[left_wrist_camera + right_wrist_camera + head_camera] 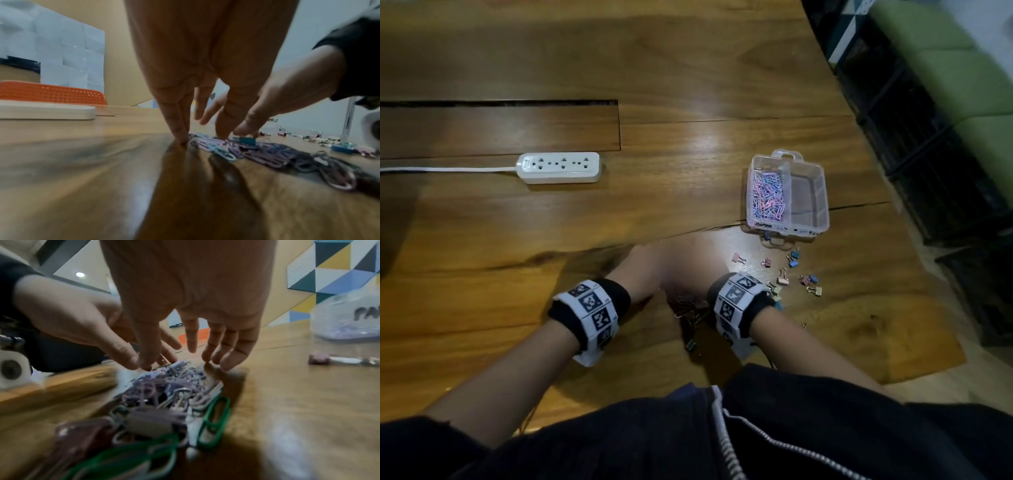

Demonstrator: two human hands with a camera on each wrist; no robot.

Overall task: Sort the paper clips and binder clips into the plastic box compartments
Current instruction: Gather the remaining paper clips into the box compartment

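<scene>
A mixed pile of pink and blue paper clips (pixel 688 308) lies on the wooden table (pixel 688 85) between my wrists. My left hand (pixel 643 270) and right hand (pixel 698 267) meet over its far end, blurred. In the left wrist view my left hand (pixel 201 138) has straight fingers, tips on the table at the pile's (pixel 257 154) edge. My right hand (pixel 176 363) spreads straight fingers down behind the pile (pixel 164 386), holding nothing. The clear plastic box (pixel 822 192) holds paper clips in its left compartment; the right compartment is bare. Several binder clips (pixel 791 270) lie scattered below the box.
A white power strip (pixel 558 168) with its cord lies at the left of the table. Large green paper clips (pixel 213 418) and a binder clip (pixel 152 420) sit at the pile's near end. The table's edge runs close behind the box on the right.
</scene>
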